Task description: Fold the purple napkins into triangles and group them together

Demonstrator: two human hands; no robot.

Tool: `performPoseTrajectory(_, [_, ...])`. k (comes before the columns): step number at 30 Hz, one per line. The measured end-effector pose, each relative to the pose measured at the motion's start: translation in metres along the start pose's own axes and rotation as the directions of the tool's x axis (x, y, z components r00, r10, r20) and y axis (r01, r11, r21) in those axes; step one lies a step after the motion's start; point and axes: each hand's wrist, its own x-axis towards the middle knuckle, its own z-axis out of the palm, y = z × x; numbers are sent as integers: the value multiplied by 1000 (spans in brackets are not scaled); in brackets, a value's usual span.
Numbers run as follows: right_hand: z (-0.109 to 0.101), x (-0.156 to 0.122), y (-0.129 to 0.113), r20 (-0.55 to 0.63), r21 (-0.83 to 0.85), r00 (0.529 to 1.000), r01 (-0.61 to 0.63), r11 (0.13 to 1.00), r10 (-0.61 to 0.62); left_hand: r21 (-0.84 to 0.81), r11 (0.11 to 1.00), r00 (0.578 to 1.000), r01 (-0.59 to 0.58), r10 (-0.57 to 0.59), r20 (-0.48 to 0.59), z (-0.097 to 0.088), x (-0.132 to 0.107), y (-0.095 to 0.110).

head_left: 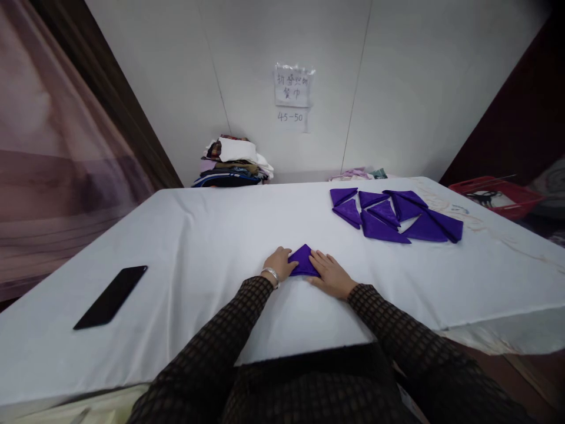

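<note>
A purple cloth napkin [303,260], folded into a small triangle, lies on the white table [198,235] right in front of me. My left hand [279,264] rests on its left edge with the fingers curled onto the cloth; a silver bracelet sits on that wrist. My right hand [330,274] lies flat on the napkin's right edge, fingers stretched out and pressing down. Both sleeves are dark with a check pattern.
Several folded purple triangles [392,215] are laid out at the far right of the table. A black phone [111,296] lies near the left front edge. A pile of clothes [233,162] sits behind the table, a red basket [498,195] at right, a paper note [293,88] on the wall.
</note>
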Motion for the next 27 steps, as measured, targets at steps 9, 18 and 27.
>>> performPoseTrajectory(9, [-1,-1,0,-31,85,1000,-3,996,6,-66,996,994,66,-60,87,-2,10,-5])
performPoseTrajectory(18, [3,5,18,-137,624,966,-89,777,221,-339,941,992,-15,57,114,-10,0,-5])
performPoseTrajectory(27, [-35,12,18,67,934,997,-71,350,23,-349,887,948,-304,316,-24,-36,-12,7])
